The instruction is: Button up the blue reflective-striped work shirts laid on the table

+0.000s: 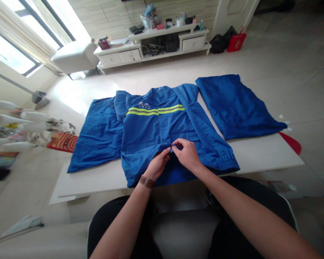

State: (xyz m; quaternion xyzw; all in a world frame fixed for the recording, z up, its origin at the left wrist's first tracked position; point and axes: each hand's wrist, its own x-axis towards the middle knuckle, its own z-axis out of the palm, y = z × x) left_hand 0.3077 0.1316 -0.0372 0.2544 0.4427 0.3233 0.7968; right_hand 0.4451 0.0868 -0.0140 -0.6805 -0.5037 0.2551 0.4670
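A blue work jacket with a yellow-green reflective stripe and a white chest logo lies front up, collar away from me. My left hand, with a brown watch on its wrist, pinches the jacket's lower front edge near the middle. Close beside it, my right hand pinches the same edge, fingertips almost touching the left ones. The hem is lifted a little there, and darker blue cloth shows below. What exactly lies between the fingertips is too small to make out.
Folded blue garments lie at the left and right on the white table. Thread cones stand at the far left. A white TV cabinet, a stool and a red bag are farther back.
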